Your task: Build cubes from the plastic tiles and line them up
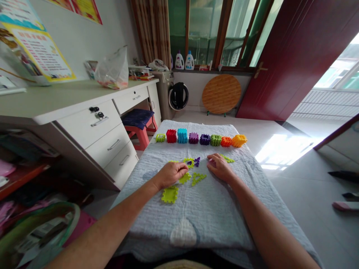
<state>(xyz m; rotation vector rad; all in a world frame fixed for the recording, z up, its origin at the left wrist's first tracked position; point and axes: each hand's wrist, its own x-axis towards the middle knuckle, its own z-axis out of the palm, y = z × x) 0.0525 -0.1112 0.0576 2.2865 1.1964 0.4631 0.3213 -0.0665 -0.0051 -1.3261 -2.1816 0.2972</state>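
My left hand [170,175] is closed, its fingers and thumb pressed together above several lime-green interlocking pieces. Whether it pinches one of them is hidden. A notched lime-green piece [185,178] lies under its fingertips, and a lime-green square [169,194] rests nearer to me. Just beyond the hand, a lime-green frame piece [189,162] touches or overlaps a small dark purple piece [197,161]. Between both hands lies a lime-green triangle [198,179]. My right hand [220,167] rests on the cloth, fingers loosely bent and apart, beside another lime-green piece [227,158] partly behind it.
Across the far side of the cloth-covered table [213,213] stands a row of assembled blocks, among them a red block [171,136], a blue block [182,135] and a yellow-orange block [239,141]. A white desk [92,123] and red stool [141,132] stand left.
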